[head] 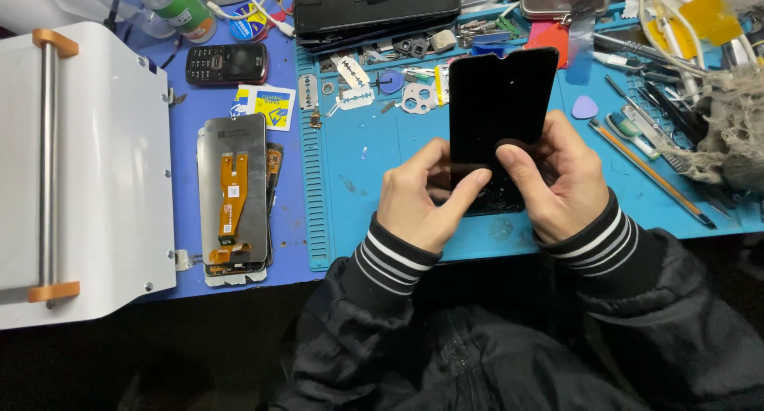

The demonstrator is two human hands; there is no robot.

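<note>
I hold a black smartphone (500, 101) upright over the blue work mat (366, 152), its dark glass face toward me. My left hand (422, 196) grips its lower left edge, thumb pressed on the bottom of the glass. My right hand (561, 176) grips the lower right edge, thumb also on the glass. Both thumbs meet near the phone's bottom, where the glass looks cracked.
A phone display panel with an orange flex cable (233, 192) lies face down to the left, beside a white machine with a steel roller (76, 172). An old keypad phone (227, 62), razor blades (352, 81), picks, tweezers and a screwdriver (652, 172) litter the mat. A black device (374, 9) sits at the back.
</note>
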